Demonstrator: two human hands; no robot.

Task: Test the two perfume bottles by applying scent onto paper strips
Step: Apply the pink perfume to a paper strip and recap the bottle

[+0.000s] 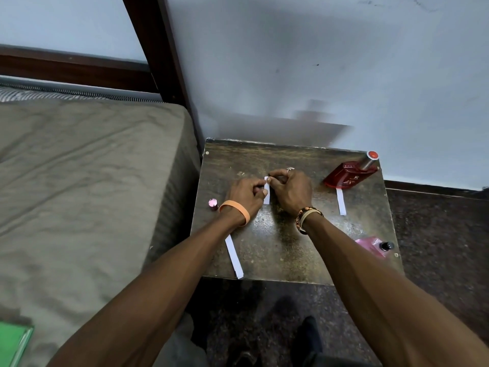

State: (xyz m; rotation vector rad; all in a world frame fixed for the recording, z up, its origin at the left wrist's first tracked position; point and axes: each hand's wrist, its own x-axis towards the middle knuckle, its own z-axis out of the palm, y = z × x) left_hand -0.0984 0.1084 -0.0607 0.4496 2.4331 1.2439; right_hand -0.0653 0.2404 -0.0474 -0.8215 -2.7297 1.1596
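Beside the bed [79, 168], on a worn table [277, 247], both the left hand [244, 193] and right hand [292, 190] pinched one strip [266, 198] between the red bottle [349, 176] and pink bottle [370, 246], and a hard tug could tear it.

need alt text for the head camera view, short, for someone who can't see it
Seen from above, a person's left hand and right hand pinch a white paper strip together at the middle of a small dark table. A red perfume bottle and a pink perfume bottle sit at its right, with two more strips lying nearby.
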